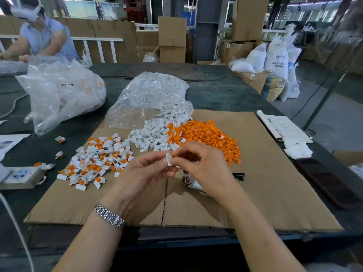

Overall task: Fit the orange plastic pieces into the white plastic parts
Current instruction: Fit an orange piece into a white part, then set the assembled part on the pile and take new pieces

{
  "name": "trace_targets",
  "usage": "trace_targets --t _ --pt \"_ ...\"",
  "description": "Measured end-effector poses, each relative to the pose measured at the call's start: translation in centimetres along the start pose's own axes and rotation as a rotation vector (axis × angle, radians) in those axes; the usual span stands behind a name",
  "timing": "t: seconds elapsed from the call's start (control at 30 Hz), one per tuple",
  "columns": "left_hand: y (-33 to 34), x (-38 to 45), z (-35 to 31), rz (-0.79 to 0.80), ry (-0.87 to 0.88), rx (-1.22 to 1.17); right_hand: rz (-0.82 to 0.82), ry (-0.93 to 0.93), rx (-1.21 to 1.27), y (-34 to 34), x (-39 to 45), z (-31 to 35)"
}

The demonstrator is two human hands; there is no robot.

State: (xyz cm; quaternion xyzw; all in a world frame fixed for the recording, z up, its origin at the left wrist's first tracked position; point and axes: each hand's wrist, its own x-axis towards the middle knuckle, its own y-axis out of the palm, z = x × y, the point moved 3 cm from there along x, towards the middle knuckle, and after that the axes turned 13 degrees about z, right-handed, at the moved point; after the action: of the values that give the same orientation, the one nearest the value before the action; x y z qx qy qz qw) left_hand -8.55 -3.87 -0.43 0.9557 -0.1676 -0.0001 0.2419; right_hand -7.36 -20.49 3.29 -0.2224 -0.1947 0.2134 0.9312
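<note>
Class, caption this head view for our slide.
Both hands fit an orange piece into a white part above cardboard.

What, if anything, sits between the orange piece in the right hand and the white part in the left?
Nothing visible does. The left hand pinches a white part, and the right hand holds an orange piece right against it above the cardboard. The piles lie further back, out of the way.

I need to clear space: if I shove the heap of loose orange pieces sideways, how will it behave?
The orange pieces would probably scatter rather than slide together: they lie loose, small and many. They look light. The flat cardboard sheet has no lip, so strays may spill off.
</note>
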Motion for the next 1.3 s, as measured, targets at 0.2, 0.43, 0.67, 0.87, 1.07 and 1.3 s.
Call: trace_targets --t 0.2,0.43,0.67,0.87,1.07,1.3 --pt "0.1 0.0 -0.2 -0.026 0.009 -0.054 -0.036 -0.088 -0.110 -0.3 -0.2 0.5" --pt "0.2 -0.3 -1.6 -0.085 0.063 0.384 -0.103 0.103 -0.178 0.6 -0.3 0.5" --pt "0.0 -0.6 -2.2 -0.086 0.078 0.644 -0.099 0.302 0.098 0.7 0.3 0.1" --pt "-0.1 -0.5 -1.3 0.036 -0.027 0.032 0.037 0.163 0.202 -0.1 -0.9 0.3" --pt "0.4 -0.6 -1.0 0.056 -0.008 0.020 -0.084 0.014 0.070 0.5 -1.3 0.6" --pt "0.2 -1.3 -1.6 -0.042 -0.024 0.198 -0.121 -0.080 -0.082 0.6 -1.4 0.8"
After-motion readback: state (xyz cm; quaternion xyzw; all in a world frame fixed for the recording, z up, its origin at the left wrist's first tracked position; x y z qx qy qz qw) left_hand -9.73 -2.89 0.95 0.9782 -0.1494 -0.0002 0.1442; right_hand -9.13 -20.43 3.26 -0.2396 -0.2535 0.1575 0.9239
